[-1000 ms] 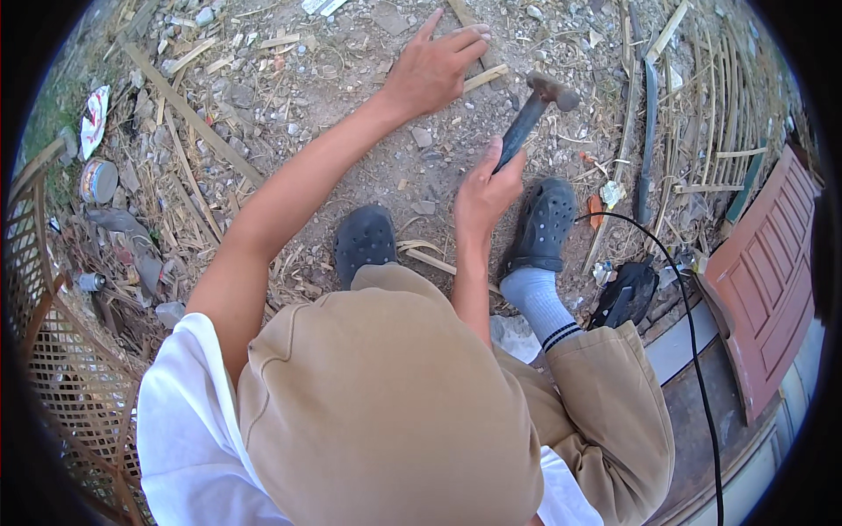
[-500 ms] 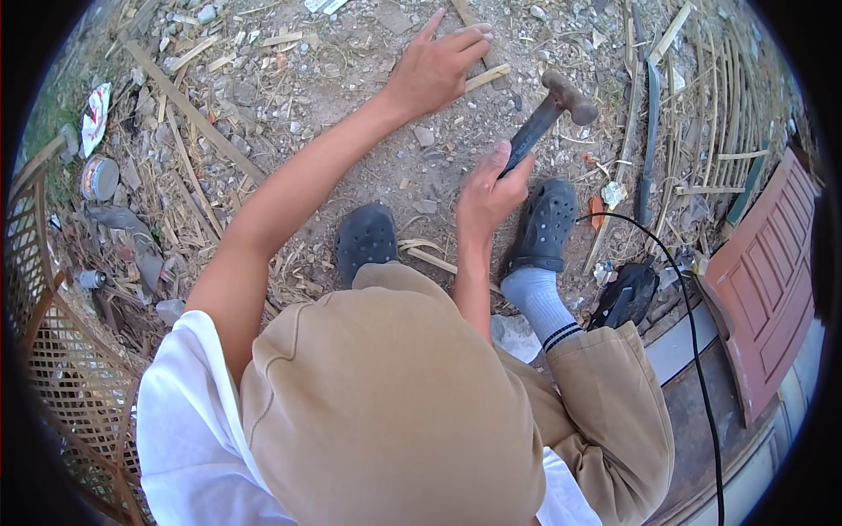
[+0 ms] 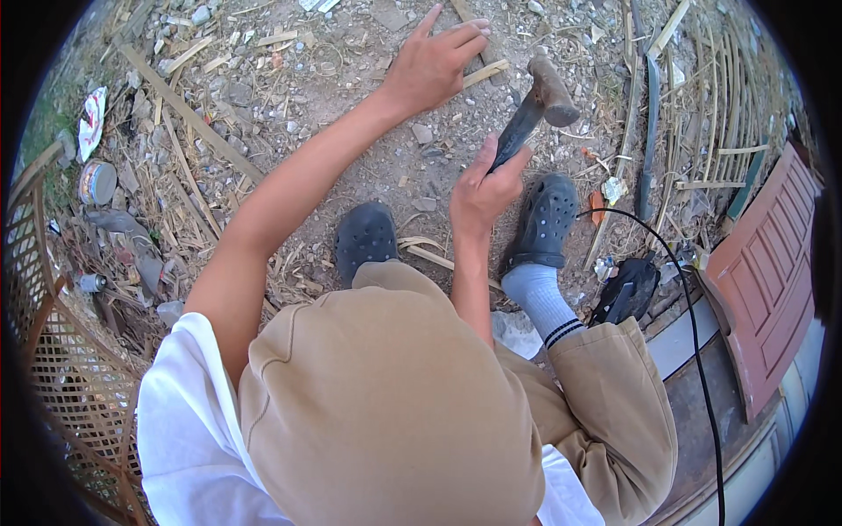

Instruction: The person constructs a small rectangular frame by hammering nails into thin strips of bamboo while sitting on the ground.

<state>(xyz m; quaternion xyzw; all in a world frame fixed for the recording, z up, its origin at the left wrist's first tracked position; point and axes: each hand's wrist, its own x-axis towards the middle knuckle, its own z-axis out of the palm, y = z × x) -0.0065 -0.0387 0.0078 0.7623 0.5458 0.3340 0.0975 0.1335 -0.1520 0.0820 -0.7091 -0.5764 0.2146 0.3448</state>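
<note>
My right hand [image 3: 485,188] is wrapped round the dark handle of a hammer [image 3: 551,92], whose rusty metal head is raised off the ground just right of my left hand. My left hand [image 3: 436,60] is stretched out at the top of the view, palm down, its index finger pointing away and the other fingers reaching right. Those fingers lie over or against a thin wooden strip [image 3: 465,10]. A shorter, pale wooden strip [image 3: 487,73] sticks out beside the hand. Whether the left palm presses on anything is hidden.
Wood scraps and stones litter the ground. Dark clogs [image 3: 367,238] are on my feet. On the right are long thin strips [image 3: 719,105], a reddish panelled board [image 3: 763,280], a black cable [image 3: 697,337] and a black bag [image 3: 627,291]. A woven lattice [image 3: 79,377] and a tin [image 3: 98,182] are left.
The hammer has shifted slightly left and its head has tilted, showing more of its side. My right hand has moved a little left with it; my left hand has hardly moved.
</note>
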